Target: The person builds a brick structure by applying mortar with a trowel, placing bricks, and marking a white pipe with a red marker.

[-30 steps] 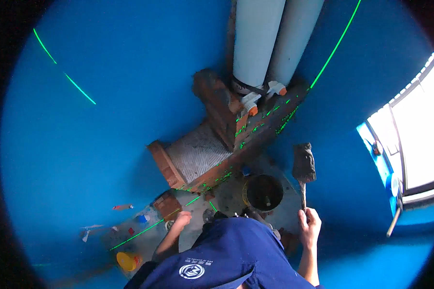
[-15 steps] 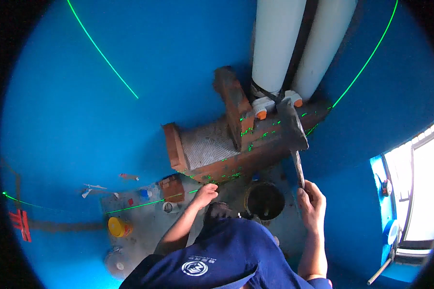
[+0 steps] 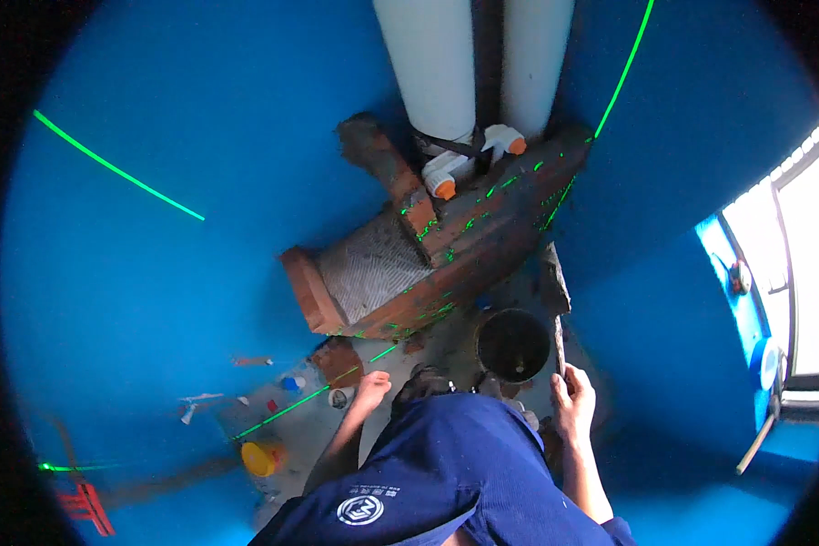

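Observation:
My right hand (image 3: 574,403) is closed round the handle of a mortar-crusted trowel (image 3: 556,282), whose blade points away from me. The blade is beside the right end of a low brick structure (image 3: 482,264), apart from it as far as I can tell. My left hand (image 3: 370,391) is curled into a loose fist, with nothing visible in it, near the structure's front left. Between the structure's brick sides lies a grey combed surface (image 3: 373,268). Two white pipes (image 3: 432,73) rise behind it, with white fittings (image 3: 443,173) capped in orange at their base.
A dark round bucket (image 3: 512,346) stands on the floor between my hands. At left are a brick piece (image 3: 338,361), a yellow container (image 3: 260,460) and a red object (image 3: 86,510). Blue walls surround me, crossed by green laser lines. A bright window (image 3: 810,264) is at right.
The trowel has come down and back from in front of the pipes to beside the bucket. My left hand has moved slightly left and lower, and the whole view has shifted.

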The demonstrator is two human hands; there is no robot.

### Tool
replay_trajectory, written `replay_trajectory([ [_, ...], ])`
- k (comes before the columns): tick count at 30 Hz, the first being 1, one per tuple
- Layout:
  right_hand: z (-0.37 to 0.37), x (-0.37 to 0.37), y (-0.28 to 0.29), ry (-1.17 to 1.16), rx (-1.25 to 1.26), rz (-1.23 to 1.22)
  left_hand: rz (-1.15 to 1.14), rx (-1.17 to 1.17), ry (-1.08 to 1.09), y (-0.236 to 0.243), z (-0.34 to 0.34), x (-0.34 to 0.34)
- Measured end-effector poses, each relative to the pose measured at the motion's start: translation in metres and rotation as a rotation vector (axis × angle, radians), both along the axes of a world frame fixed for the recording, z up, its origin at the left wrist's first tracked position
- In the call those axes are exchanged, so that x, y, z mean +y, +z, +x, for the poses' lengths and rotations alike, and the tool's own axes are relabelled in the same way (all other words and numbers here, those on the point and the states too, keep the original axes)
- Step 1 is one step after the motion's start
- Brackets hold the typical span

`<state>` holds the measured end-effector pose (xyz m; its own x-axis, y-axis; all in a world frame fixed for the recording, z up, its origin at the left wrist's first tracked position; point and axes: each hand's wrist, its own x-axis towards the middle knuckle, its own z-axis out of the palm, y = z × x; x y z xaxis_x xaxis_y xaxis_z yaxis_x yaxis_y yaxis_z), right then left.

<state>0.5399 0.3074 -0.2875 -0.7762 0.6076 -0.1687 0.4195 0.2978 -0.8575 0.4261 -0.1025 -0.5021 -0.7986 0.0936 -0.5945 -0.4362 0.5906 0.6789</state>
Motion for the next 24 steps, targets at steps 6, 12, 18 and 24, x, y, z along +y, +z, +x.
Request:
replay_trajectory([
  [6,0.033,-0.023,-0.025,-0.111,-0.095,0.021,0.026,0.059,-0.279,0.013,-0.028,0.003],
  [12,0.042,-0.051,-0.026,-0.228,0.007,-0.056,-0.079,0.002,-0.44,0.015,-0.059,-0.005],
  [18,0.049,-0.055,-0.038,-0.205,0.043,-0.046,-0.219,-0.074,-0.47,0.048,-0.067,0.014],
  [24,0.055,-0.04,-0.049,-0.131,0.014,-0.082,-0.085,-0.283,-0.193,0.032,-0.037,-0.015],
])
